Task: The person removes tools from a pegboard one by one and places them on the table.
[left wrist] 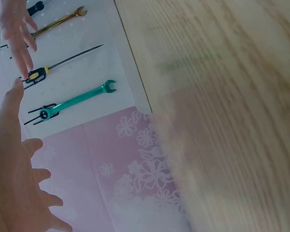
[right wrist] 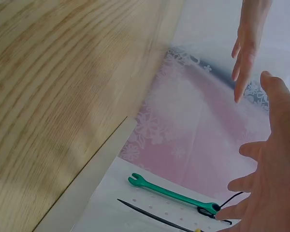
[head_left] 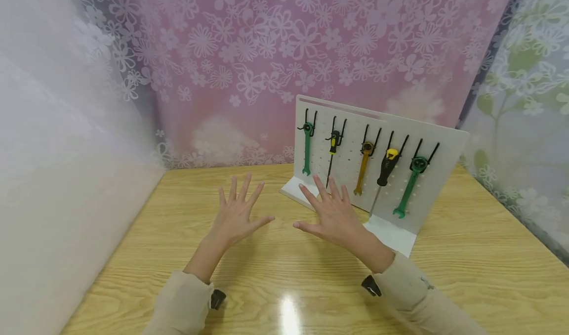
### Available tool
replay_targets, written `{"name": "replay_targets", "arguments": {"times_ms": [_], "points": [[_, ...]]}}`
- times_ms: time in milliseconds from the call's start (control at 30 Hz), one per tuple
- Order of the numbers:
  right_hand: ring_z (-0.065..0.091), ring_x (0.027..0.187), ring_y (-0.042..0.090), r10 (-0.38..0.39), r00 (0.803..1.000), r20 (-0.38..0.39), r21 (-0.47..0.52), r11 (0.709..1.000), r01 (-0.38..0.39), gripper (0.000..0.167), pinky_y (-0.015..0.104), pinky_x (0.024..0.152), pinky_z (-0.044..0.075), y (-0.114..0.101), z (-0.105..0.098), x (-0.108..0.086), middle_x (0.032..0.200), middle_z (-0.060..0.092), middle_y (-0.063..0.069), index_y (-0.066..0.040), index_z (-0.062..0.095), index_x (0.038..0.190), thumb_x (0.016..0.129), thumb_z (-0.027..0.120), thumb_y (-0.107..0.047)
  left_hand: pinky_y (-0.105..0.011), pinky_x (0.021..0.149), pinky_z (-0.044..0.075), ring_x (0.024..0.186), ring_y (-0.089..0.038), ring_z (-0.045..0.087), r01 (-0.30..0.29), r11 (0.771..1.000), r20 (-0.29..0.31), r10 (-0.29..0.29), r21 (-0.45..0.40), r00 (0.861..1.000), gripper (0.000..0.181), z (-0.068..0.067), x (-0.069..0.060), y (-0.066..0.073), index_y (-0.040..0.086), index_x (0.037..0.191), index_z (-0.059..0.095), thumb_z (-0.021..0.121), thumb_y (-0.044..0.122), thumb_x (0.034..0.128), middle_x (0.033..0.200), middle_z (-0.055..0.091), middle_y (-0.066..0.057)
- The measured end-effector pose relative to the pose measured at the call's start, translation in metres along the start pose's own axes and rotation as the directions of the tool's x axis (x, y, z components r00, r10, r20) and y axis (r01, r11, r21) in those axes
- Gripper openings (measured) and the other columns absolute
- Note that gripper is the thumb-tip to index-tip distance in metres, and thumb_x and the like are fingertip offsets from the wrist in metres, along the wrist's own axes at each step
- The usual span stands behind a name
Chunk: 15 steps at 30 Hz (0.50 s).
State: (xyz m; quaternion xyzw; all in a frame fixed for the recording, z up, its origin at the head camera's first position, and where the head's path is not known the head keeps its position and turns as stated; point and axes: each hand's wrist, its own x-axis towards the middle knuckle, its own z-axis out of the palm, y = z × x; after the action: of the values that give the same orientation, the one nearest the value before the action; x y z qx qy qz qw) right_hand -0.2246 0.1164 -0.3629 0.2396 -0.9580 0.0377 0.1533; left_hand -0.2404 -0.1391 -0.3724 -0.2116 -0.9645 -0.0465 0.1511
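Note:
Both hands hover over the wooden table with fingers spread and nothing held. My left hand (head_left: 234, 218) is left of the white pegboard (head_left: 437, 177); my right hand (head_left: 335, 219) is in front of it, nearest the tools. From left to right on the board's black hooks hang a green wrench (head_left: 307, 149), a small yellow-and-black screwdriver (head_left: 334, 143), a gold wrench (head_left: 363, 167), a larger black screwdriver (head_left: 387, 168) with a yellow top, and another green wrench (head_left: 410, 189). In the left wrist view, the left green wrench (left wrist: 79, 100) hangs beyond the left thumb.
The pegboard stands angled on a white base (head_left: 395, 236) at the right of the wooden table (head_left: 275, 275). A pink flowered curtain (head_left: 231, 78) hangs behind, with a white wall (head_left: 66, 152) at the left. Black clips (head_left: 218, 299) sit by the sleeve cuffs.

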Motion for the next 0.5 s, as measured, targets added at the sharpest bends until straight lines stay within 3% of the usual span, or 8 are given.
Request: {"name": "replay_targets", "arguments": {"times_ms": [267,500], "points": [[0.000,0.133,0.043,0.038,0.999,-0.022,0.053,0.998,-0.037,0.087,0.063,0.101,0.005,0.007,-0.027,-0.021,0.151,0.005,0.014,-0.022,0.024,0.147,0.079,0.046,-0.071,-0.064,0.100,-0.003,0.133,-0.038,-0.009,0.004,0.998,0.010,-0.004,-0.061,1.000,0.087,-0.001,0.022,0.003,0.023,0.148,0.014,0.030,0.075,0.0814,0.152,0.000,-0.010],[-0.006,0.134,0.038,0.056,0.991,-0.123,0.043,0.998,-0.051,0.090,0.059,0.104,0.002,0.021,-0.063,-0.054,0.152,0.003,0.013,-0.021,0.016,0.148,0.080,0.051,-0.067,-0.065,0.099,-0.001,0.134,-0.035,-0.011,0.039,0.983,0.002,-0.039,-0.177,0.999,0.081,0.002,0.059,0.004,0.026,0.149,0.010,0.043,0.065,0.0855,0.152,-0.002,-0.008]]}}
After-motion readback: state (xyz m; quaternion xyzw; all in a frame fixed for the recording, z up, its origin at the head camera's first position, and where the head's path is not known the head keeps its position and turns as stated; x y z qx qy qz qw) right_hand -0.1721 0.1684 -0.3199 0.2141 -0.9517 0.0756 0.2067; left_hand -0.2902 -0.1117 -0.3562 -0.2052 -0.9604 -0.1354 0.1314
